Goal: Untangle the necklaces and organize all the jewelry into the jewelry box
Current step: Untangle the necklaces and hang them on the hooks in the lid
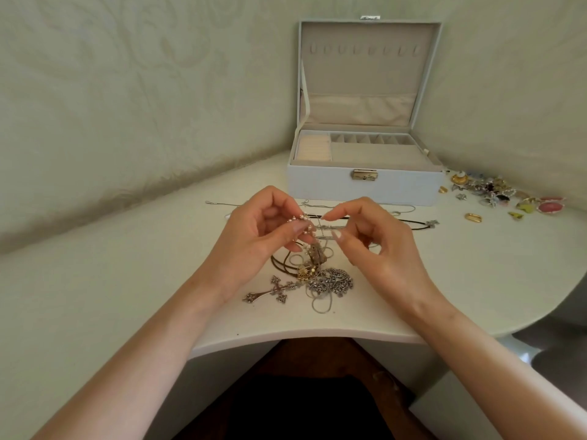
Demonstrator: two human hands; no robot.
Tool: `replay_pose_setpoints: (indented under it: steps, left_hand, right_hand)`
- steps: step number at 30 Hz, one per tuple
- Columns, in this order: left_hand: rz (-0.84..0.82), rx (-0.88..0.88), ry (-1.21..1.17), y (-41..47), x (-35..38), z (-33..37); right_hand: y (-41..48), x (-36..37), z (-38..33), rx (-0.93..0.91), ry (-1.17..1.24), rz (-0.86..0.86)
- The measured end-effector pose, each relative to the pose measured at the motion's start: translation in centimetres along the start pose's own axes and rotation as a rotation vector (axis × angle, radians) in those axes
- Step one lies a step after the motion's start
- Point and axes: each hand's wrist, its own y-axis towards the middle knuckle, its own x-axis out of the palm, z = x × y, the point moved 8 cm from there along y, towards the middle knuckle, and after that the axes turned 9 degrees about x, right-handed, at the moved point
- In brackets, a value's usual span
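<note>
Bench (127, 296): white, carries everything.
Jewelry box (365, 188): open at the far side, no jewelry visible inside.
Left hand (257, 236): you pinch the pearl strand (298, 219), held above the knot.
Right hand (374, 246): you pinch a fine silver chain (327, 229) just beside it.
Necklace tangle (320, 277): on the bench beneath both hands, with the cross pendant (273, 292) at its left.
Handling: keep the pearls slack and feed the chain through the loops. Tugging would likely tighten the knot.

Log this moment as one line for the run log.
stage: untangling | left hand: pinches pearl strand | right hand: pinches silver chain | tangle: on table | jewelry box: lid open
</note>
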Motion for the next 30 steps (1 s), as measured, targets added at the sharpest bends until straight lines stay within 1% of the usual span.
replay_pose_setpoints:
  steps: [3, 5, 9, 14, 16, 19, 21, 25, 30]
  left_hand:
    - [0.005, 0.021, -0.011, 0.0, 0.0, 0.3]
    - [0.008, 0.033, -0.013, 0.0, 0.0, 0.5]
    - [0.010, 0.044, -0.026, 0.0, 0.0, 0.6]
    - [0.003, 0.049, -0.074, 0.0, 0.0, 0.7]
    - [-0.016, 0.042, -0.083, 0.0, 0.2, 0.8]
    - [-0.002, 0.039, -0.040, -0.1, 0.1, 0.5]
    - [-0.011, 0.029, 0.019, -0.2, 0.0, 0.0]
    - [-0.121, -0.006, 0.161, -0.4, 0.7, -0.7]
    - [-0.138, 0.013, 0.294, -0.3, 0.6, -1.0]
  right_hand:
    - [0.3, 1.1, 0.8, 0.030, -0.141, -0.088]
    - [0.5, 1.2, 1.0, 0.022, -0.224, -0.065]
    - [0.7, 0.8, 1.8, 0.051, -0.243, -0.005]
    - [0.9, 1.1, 2.0, 0.068, -0.327, -0.017]
    - [0.9, 1.1, 1.9, 0.056, -0.317, -0.016]
    - [0.7, 0.8, 1.8, 0.063, -0.232, -0.018]
    - [0.5, 0.7, 1.5, 0.063, -0.171, -0.024]
    - [0.3, 0.5, 1.0, 0.048, -0.110, -0.022]
    - [0.2, 0.4, 0.6, 0.035, -0.063, -0.031]
